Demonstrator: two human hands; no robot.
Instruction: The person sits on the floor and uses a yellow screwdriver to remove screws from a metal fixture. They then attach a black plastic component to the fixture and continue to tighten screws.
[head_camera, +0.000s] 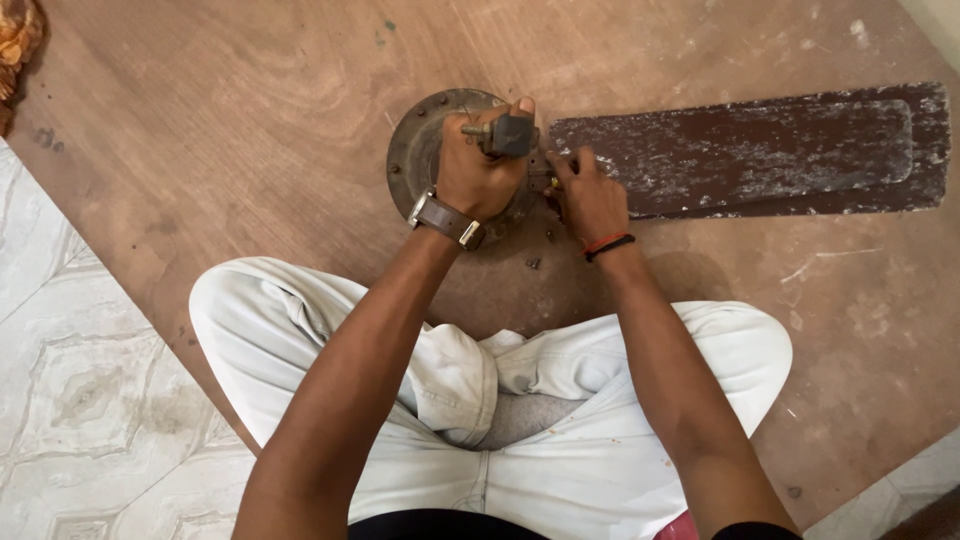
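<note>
A round, rusty ceiling-fan motor lies on a brown board in front of my crossed legs. One dusty dark-brown fan blade stretches from it to the right. My left hand, with a watch on the wrist, grips the dark block on the motor's centre shaft. My right hand, with a red and black thread band at the wrist, pinches something small where the blade's root joins the motor; what it holds is hidden by the fingers.
Small loose screws lie on the board just below the motor. Pale patterned floor tiles border the board at the left. My white trousers fill the near side.
</note>
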